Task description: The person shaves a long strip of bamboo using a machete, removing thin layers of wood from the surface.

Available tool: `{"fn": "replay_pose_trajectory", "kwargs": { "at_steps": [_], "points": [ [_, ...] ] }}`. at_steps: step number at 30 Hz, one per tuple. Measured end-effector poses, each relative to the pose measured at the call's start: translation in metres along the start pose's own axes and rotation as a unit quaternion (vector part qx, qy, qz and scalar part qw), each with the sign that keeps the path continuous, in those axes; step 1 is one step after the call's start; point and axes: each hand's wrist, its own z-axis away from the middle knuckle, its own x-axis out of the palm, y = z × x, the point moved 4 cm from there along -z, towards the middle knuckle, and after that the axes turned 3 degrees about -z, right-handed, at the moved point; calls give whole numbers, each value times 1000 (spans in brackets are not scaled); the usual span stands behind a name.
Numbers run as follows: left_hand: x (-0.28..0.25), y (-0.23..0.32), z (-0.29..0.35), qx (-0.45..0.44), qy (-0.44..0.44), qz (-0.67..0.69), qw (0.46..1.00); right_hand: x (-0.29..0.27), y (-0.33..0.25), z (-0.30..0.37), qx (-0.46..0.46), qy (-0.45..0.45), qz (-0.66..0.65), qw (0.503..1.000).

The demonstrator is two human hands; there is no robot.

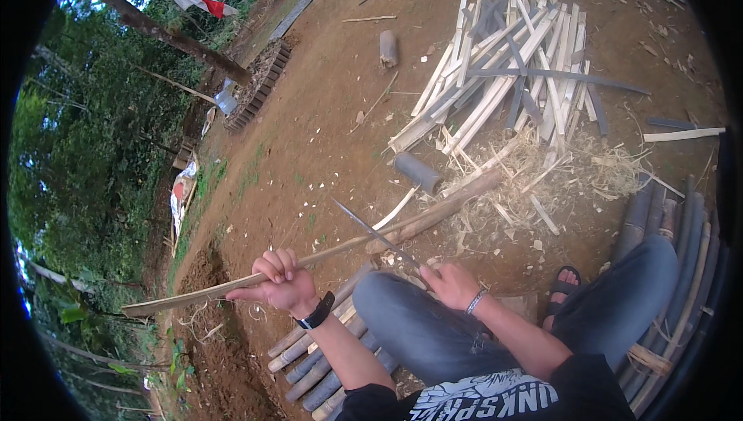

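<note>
Black shirt cloth (495,398) is showing lowest, while the left hand (277,285) is wrapping its grip round a bamboo strip (186,295) — running along a log's (445,214) left edge — and the right hand (451,287) is gripping a knife (396,251) (its narrow blade crossing the strip by the log's near end).
</note>
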Motion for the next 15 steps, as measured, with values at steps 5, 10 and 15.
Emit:
{"fn": "replay_pose_trajectory", "kwargs": {
  "at_steps": [5, 10, 15],
  "points": [
    [14, -5, 2, 7, -42, -1, 999, 13, 26, -7, 29, 3, -52, 998],
    [6, -2, 3, 17, 13, -19, 1000, 22, 68, -27, 97, 18, -117, 988],
    [8, 2, 7, 30, 19, -37, 999, 23, 50, -10, 27, 42, -96, 994]
  ]
}}
